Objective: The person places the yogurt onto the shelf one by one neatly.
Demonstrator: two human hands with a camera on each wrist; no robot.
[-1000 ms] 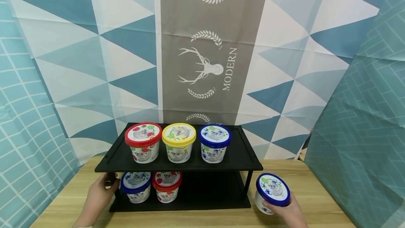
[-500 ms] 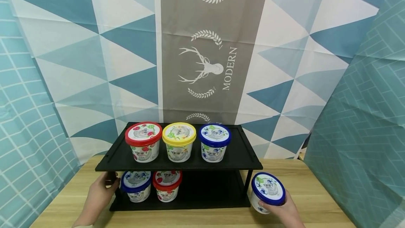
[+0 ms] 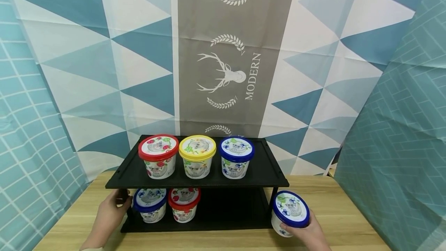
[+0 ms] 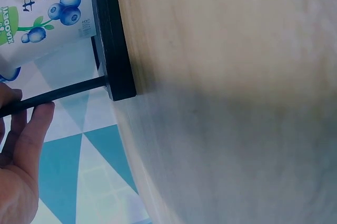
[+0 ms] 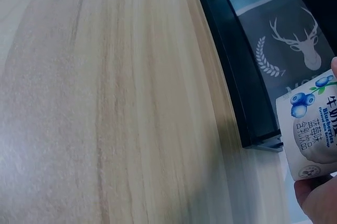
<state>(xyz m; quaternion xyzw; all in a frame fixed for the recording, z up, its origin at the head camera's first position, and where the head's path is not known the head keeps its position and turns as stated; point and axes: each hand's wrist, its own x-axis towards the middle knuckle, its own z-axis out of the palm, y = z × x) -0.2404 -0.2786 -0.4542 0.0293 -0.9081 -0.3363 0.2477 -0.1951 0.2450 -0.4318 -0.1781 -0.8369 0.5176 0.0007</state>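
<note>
My right hand (image 3: 310, 232) grips a blue-lidded blueberry milk tub (image 3: 291, 209) beside the right post of a black two-tier shelf rack (image 3: 266, 166). In the right wrist view that tub (image 5: 310, 129) is held near the rack's lower corner, with its printed side showing. At the other end, my left hand (image 3: 110, 212) holds the rack's left post (image 4: 68, 91) between thumb and fingers. Just right of that hand, on the lower tier, stand a blue-lidded tub (image 3: 150, 204) and a red-lidded tub (image 3: 184, 204).
On the upper tier stand a red-lidded tub (image 3: 158, 156), a yellow-lidded tub (image 3: 197, 156) and another blue-lidded tub (image 3: 237, 157) in a row. The rack sits on a wooden table (image 3: 209, 239). Patterned cloth (image 3: 223, 69) hangs behind and at both sides.
My right hand has carried the blueberry tub a little to the left, closer to the rack's right post. The left hand has stayed on its post.
</note>
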